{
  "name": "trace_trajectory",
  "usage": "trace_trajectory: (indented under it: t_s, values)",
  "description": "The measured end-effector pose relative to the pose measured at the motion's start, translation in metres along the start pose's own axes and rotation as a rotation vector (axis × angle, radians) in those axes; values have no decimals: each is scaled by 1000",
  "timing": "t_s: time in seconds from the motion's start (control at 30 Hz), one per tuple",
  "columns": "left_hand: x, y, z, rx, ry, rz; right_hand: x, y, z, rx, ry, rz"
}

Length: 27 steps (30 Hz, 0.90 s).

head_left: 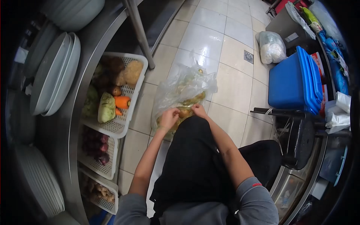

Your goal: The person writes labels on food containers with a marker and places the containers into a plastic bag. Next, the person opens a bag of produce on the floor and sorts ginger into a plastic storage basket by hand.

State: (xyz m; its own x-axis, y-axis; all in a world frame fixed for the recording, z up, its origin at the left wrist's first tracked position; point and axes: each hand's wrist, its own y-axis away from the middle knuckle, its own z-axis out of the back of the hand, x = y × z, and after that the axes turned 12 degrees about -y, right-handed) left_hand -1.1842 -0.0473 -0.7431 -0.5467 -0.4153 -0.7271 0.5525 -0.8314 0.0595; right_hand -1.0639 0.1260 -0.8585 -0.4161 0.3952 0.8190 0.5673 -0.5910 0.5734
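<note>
A clear plastic bag (165,95) lies on the tiled floor in front of my knees, with yellow-brown and greenish pieces inside that I cannot name. My left hand (170,119) pinches the near part of the bag, fingers pressed together. A short way to its right, my right hand (199,111) grips the same plastic between thumb and fingers. Between the two hands the plastic is drawn across, and some of the yellowish contents show below it. My knee, in black cloth, hides the bag's near edge.
Left, under a steel shelf (101,37), a white basket (144,60) holds a carrot (122,102) and other vegetables. Behind it stand baskets of onions (101,148) and ginger-like roots (99,191). Right are a blue bin (287,80), a black stool (300,138) and a filled plastic sack (272,48).
</note>
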Motion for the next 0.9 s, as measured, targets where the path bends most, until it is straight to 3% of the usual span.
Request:
trace_trajectory:
  t_s: [0.13,0.27,0.37,0.43,0.5,0.57,0.6,0.77,0.9]
  values:
    - [20,10,-45,1,-325,110,5,5,-2,112,-300,-165]
    - [11,12,-55,-93,-325,157,1,6,-4,160,-371,-270]
    - [11,2,-62,-146,-340,117,-16,-6,4,284,-359,-203]
    - [1,-15,-50,74,-426,137,-57,-47,19,378,31,101]
    - [36,-24,-87,29,-532,28,-53,-36,23,377,50,75]
    - [24,-20,-81,57,-482,148,-23,-4,23,269,-272,-174]
    - [18,-19,-72,152,-309,227,-17,5,22,234,-335,-223]
    - [17,-9,-77,45,-183,520,-8,23,25,169,-388,-272]
    - [24,-7,-80,-54,-70,587,-4,24,28,155,-401,-274]
